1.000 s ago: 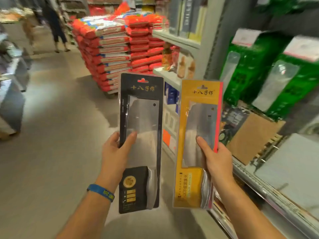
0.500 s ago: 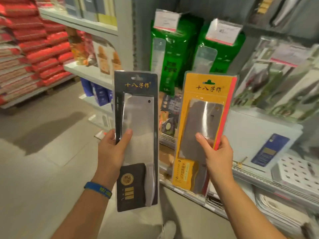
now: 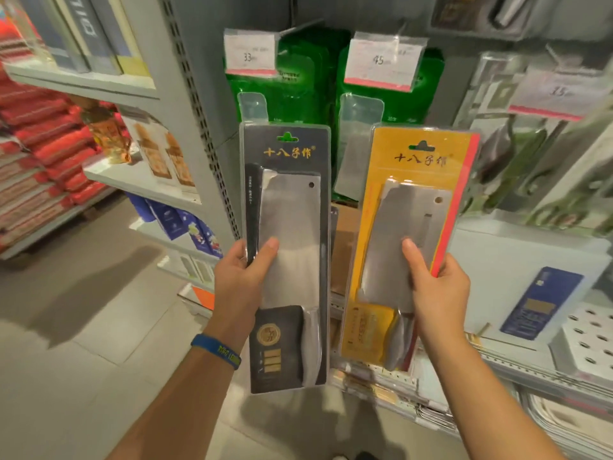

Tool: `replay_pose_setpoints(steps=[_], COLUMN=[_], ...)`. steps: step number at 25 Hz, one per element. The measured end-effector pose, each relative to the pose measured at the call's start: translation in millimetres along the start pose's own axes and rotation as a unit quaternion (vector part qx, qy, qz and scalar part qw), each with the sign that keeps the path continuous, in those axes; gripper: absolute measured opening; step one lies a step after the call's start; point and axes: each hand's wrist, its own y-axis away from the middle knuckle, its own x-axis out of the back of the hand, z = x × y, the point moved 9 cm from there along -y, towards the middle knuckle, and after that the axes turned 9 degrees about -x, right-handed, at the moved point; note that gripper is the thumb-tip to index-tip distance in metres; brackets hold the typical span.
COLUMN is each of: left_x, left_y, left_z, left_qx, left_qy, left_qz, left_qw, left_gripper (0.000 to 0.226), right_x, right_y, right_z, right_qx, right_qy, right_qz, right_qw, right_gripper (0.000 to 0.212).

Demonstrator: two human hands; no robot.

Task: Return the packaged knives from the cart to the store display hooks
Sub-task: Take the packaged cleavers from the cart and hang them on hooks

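My left hand (image 3: 240,280) grips a black-carded cleaver package (image 3: 287,207) by its left edge, thumb across the blade, held upright. My right hand (image 3: 438,293) grips a yellow-carded cleaver package (image 3: 409,180) with a red right edge, thumb on the blade, tilted slightly right. Both packages are raised in front of the display wall, where green knife packages (image 3: 302,94) hang on hooks behind price tags (image 3: 249,54) marked 33 and 45 (image 3: 381,61). The hooks themselves are hidden by the tags.
More hanging knife and scissor packs (image 3: 530,154) fill the right of the wall. A white cutting board (image 3: 517,260) and a perforated white item (image 3: 587,336) rest on the shelf (image 3: 497,360) below. A grey upright post (image 3: 195,127) and side shelves stand at left.
My view has swung right from the aisle and the red sack stacks to face the knife display. Both hands still hold their packages, now closer to the hanging green packs.
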Motion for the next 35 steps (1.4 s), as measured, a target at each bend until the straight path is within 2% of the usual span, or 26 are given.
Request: replay_pose_setpoints(steps=[2, 4, 6, 10, 13, 16, 19, 23, 28, 31, 35], left_x=[-13, -29, -49, -91, -120, -141, -164, -191, -216, -225, -238], left_y=[-15, -36, -62, -117, -154, -181, -198, -200, -199, -200, -199], left_z=[7, 25, 55, 135, 191, 246, 280, 291, 293, 303, 328], left_qx=[-0.01, -0.034, -0.076, -0.189, -0.234, -0.283, -0.298, -0.302, -0.283, -0.282, -0.306], left_qy=[-0.001, 0.022, 0.051, 0.075, 0.106, 0.097, 0.092, 0.087, 0.091, 0.093, 0.082], left_qz=[-0.004, -0.011, -0.023, -0.044, -0.062, -0.064, -0.075, -0.106, -0.14, -0.146, -0.148], left_qw=[1.0, 0.999, 0.996, 0.978, 0.964, 0.952, 0.947, 0.943, 0.945, 0.944, 0.937], left_gripper=[0.02, 0.007, 0.004, 0.013, 0.014, 0.029, 0.042, 0.041, 0.038, 0.053, 0.065], right_x=[1, 3, 7, 8, 14, 27, 49, 70, 88, 99, 115], right_y=[-8, -15, -22, -34, -41, -45, -43, -34, -37, -39, -32], right_z=[-18, -46, -82, -177, -254, -319, -359, -372, -373, -390, -438], right_qx=[0.026, 0.061, 0.106, 0.19, 0.242, 0.276, 0.306, 0.326, 0.309, 0.306, 0.343], right_qy=[-0.002, -0.005, -0.008, -0.008, -0.038, -0.07, -0.085, -0.059, -0.03, -0.002, 0.007], right_qz=[0.016, 0.038, 0.074, 0.118, 0.15, 0.172, 0.206, 0.245, 0.273, 0.284, 0.305], right_qw=[1.0, 0.997, 0.992, 0.975, 0.958, 0.943, 0.926, 0.911, 0.91, 0.909, 0.888], right_gripper=[0.061, 0.059, 0.063, 0.056, 0.059, 0.06, 0.052, 0.048, 0.067, 0.075, 0.08])
